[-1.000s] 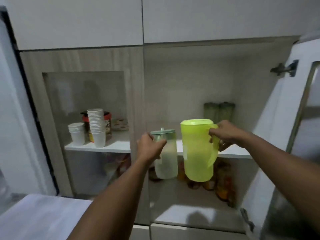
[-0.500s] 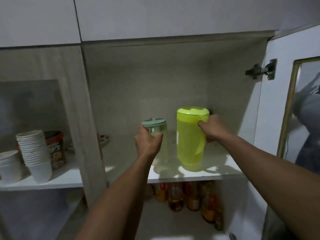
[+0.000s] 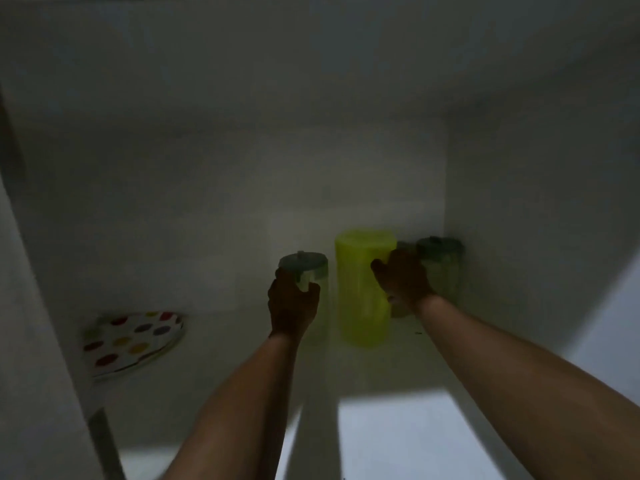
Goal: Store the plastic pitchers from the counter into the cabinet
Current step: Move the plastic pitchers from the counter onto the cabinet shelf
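**Inspector:** Left hand [image 3: 292,303] is wrapped around the handle side of the small clear pitcher [image 3: 313,271], just below its grey-green lid. Right hand [image 3: 403,277] is closed on the handle side of the yellow-green pitcher [image 3: 363,289]. Each hand is clamped on its own pitcher, and the two hands are apart.

**Clerk:** And where do the pitchers stand?

**Inspector:** Both are upright, deep inside the cabinet on the shelf [image 3: 398,410], side by side with a narrow gap between them. The light is poor, so I cannot confirm that either base is fully seated. A third, dark-lidded pitcher [image 3: 440,265] sits in the back right corner, just beyond the right hand.

**Clerk:** Handling characteristics?

**Inspector:** My judgement is that they are thin-walled plastic, stiff enough to hold shape, light and apparently empty, since no liquid line shows. The walls look smooth and would slip under a side squeeze, so the handle is the proper point of hold, as both hands have it. They are tall for their footprint and could tip if nudged. The lids may simply rest in place and should not bear any lift.

**Clerk:** Anything else on the shelf?

**Inspector:** A spotted plate [image 3: 133,341] leans at the left, well apart from the pitchers.
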{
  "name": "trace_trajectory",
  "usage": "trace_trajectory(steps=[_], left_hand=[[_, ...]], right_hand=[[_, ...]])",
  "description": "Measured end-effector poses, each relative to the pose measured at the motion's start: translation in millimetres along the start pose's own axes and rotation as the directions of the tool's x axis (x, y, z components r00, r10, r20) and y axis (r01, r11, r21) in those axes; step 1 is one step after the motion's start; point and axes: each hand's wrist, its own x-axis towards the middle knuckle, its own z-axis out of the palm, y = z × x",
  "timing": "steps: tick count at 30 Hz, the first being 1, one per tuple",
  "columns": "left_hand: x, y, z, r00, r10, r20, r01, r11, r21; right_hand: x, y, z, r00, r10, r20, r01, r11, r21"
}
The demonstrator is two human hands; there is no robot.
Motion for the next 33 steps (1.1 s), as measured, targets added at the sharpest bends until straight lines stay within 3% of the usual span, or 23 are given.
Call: trace_trajectory(steps=[8,17,21,24,28,33], left_hand=[[54.7,-34.7,48.2,0.996,-0.066,0.068,0.063,0.997,0.047],[86.6,-59.7,67.6,0.985,-0.075,0.157,0.061,0.994,0.088],[81.5,-43.5,50.9,0.968,-0.127,0.218,0.098,0.985,0.139],[71.1,-30.4,36.5,0.965,-0.146,0.216,0.109,0.978,0.176],[45.4,-13.1,13.1,0.973,-0.067,0.220,0.007,0.964,0.265],[-10.3,17.8,-34.1,0.959,0.032,0.283,-0.137,0.923,0.359]], right_hand=[[54.3,-1.6,44.8,0.995,0.036,-0.090,-0.039,0.998,-0.042],[74.1,-20.3,66.7,0.998,0.050,-0.036,-0.053,0.994,-0.101],[71.5,-22.9,62.5,0.993,0.120,-0.008,-0.120,0.992,-0.040],[56.8,-24.8,51.5,0.992,0.128,0.002,-0.127,0.985,-0.113],[27.2,-25.8,29.3,0.998,-0.058,-0.018,0.054,0.980,-0.191],[-41.5,-25.8,-0.8,0.923,-0.294,0.250,0.360,0.889,-0.283]])
